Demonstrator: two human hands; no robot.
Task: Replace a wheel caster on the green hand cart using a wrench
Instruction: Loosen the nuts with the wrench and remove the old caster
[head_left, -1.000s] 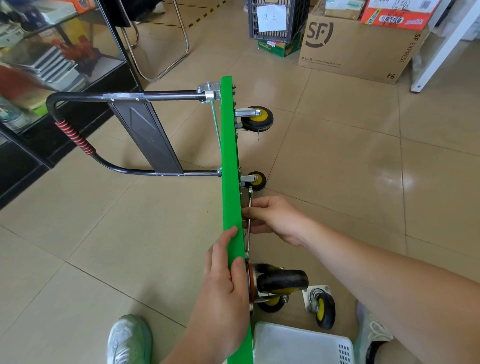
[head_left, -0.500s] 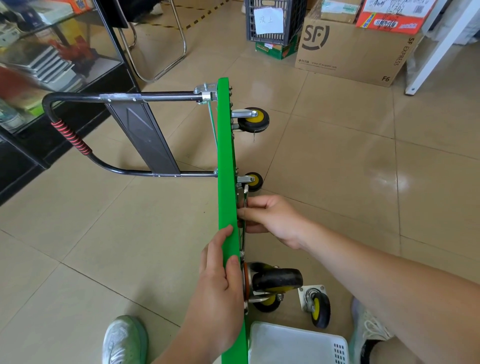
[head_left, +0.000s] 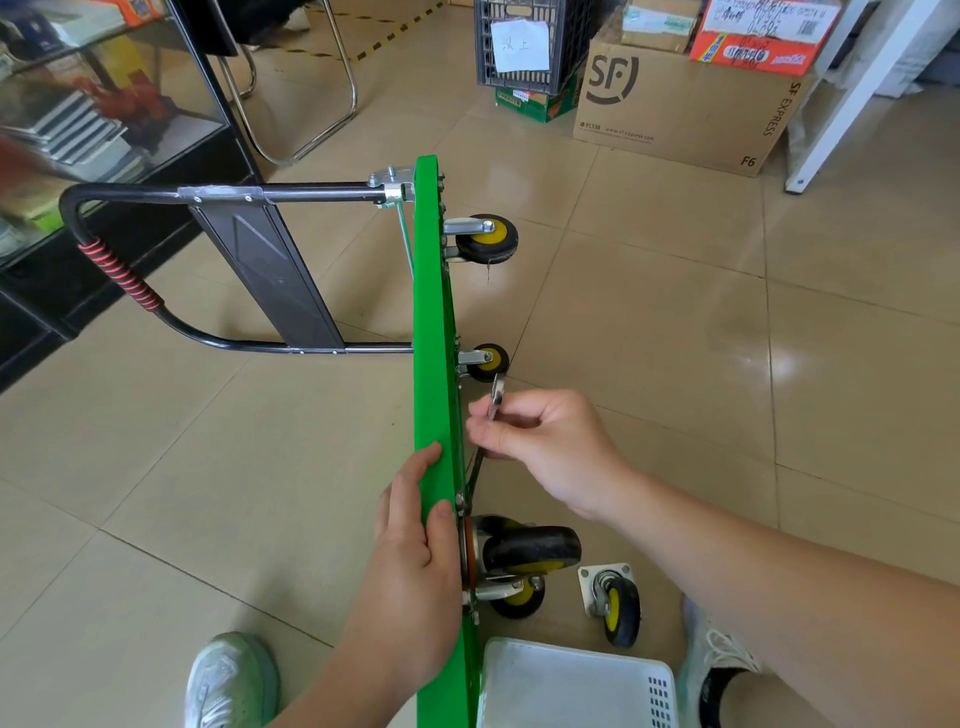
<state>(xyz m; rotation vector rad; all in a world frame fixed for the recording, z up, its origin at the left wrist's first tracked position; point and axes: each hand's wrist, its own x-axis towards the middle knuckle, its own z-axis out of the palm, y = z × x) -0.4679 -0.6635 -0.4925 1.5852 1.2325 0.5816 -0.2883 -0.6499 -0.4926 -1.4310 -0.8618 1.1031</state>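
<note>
The green hand cart (head_left: 432, 322) stands on its side edge on the tiled floor, wheels facing right, black handle (head_left: 130, 280) out to the left. My left hand (head_left: 415, 561) grips the deck's top edge near me. My right hand (head_left: 545, 447) holds a metal wrench (head_left: 496, 397) close to the underside; its lower end reaches down toward the near caster (head_left: 524, 551), black with a yellow hub. Two smaller casters (head_left: 485, 239) sit farther along the deck. A loose caster (head_left: 615, 605) with its mounting plate lies on the floor at the right.
A white plastic basket (head_left: 571, 686) lies at the bottom, between my two shoes (head_left: 231, 680). A glass display cabinet (head_left: 78, 130) stands at the left. A chair frame (head_left: 322, 104), a dark crate (head_left: 524, 47) and cardboard boxes (head_left: 685, 104) line the back.
My right hand has swung the wrench's upper end out away from the green deck, to the right. My left hand keeps its grip on the deck edge.
</note>
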